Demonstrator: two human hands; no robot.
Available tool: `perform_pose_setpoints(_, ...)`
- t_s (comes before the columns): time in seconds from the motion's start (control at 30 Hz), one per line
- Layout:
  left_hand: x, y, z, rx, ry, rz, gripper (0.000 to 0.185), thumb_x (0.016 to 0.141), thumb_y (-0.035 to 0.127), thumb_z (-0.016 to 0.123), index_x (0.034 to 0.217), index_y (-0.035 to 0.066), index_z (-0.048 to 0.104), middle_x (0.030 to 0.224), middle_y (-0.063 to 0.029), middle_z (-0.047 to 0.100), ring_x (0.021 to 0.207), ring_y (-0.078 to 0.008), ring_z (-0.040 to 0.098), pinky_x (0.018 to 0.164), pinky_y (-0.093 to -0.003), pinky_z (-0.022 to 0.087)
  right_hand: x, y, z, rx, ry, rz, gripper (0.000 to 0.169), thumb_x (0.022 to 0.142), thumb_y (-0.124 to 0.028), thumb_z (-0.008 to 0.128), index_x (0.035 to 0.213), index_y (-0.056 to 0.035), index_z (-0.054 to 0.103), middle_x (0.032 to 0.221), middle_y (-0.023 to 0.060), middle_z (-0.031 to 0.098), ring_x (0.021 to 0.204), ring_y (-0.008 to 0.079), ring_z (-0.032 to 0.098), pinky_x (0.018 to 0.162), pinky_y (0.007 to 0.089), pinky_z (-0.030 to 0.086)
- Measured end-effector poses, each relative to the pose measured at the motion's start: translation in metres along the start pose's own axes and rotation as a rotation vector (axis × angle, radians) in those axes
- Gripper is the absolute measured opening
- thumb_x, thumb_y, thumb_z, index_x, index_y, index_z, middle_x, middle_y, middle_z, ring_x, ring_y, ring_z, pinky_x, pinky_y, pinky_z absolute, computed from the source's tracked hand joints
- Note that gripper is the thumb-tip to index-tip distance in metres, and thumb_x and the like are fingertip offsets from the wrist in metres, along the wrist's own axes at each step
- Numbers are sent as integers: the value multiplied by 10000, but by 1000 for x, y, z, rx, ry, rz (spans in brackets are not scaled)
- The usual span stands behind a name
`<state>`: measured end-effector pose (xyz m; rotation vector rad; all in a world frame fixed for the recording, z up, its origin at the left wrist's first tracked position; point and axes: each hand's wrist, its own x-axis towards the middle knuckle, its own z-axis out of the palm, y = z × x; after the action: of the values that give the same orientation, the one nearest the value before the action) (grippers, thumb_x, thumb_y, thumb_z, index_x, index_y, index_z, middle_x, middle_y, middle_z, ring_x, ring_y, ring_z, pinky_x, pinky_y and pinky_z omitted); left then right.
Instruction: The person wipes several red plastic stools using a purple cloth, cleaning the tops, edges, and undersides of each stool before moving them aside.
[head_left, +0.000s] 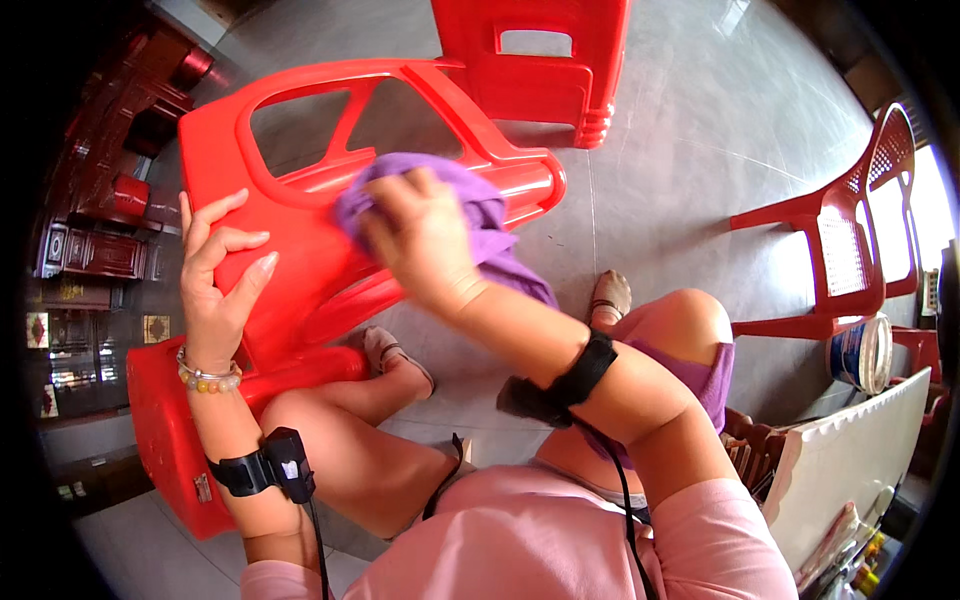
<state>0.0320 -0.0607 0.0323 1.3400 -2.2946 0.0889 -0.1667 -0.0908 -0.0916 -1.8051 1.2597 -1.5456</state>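
Observation:
A red plastic chair (289, 270) lies tipped in front of me, its slotted backrest towards the top of the view. My left hand (217, 281) rests against the chair's left edge, fingers spread and thumb on the red surface. With my right hand (420, 232) I hold a purple cloth (480, 202) against the middle of the chair; that hand is somewhat blurred. The cloth's loose end hangs down towards my right forearm. A second purple cloth (709, 375) lies over my right knee.
Another red plastic piece of furniture (544, 82) stands beyond the chair. At the right are a dark red chair (847, 247), a white and blue bucket (859, 352) and a pale board-like top (847, 442). Dark carved wooden furniture (105, 251) lines the left. Red plastic (172, 442) lies beside my left leg.

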Motion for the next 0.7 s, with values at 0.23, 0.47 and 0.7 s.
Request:
perform_pose_setpoints(0.23, 3, 11, 3, -38, 23, -7, 133, 732, 91, 655, 858, 52, 670, 1168, -135, 618, 1182, -256, 538, 1194, -518, 72, -2, -39, -12, -34, -113, -278, 364, 728, -207, 737, 1077, -159, 644, 923, 126, 516, 831, 338, 538, 704, 407, 508)
perform_pose_setpoints(0.47, -9, 15, 0, -7, -6, -5, 131, 709, 80, 665, 839, 68, 673, 1164, -132, 615, 1212, -279, 516, 1189, -540, 87, -4, 72, -31, -298, 22, 81, 213, 838, -266, 624, 960, -93, 605, 962, 212, 555, 908, 410, 566, 747, 500, 490)
perform_pose_setpoints(0.7, -5, 29, 1, 21, -38, 48, 138, 716, 88, 669, 854, 87, 668, 1215, -138, 595, 1359, -382, 342, 1176, -544, 100, -16, 117, -49, -367, 127, 219, 183, 876, -241, 609, 984, -96, 580, 981, 196, 561, 863, 411, 585, 730, 488, 489)
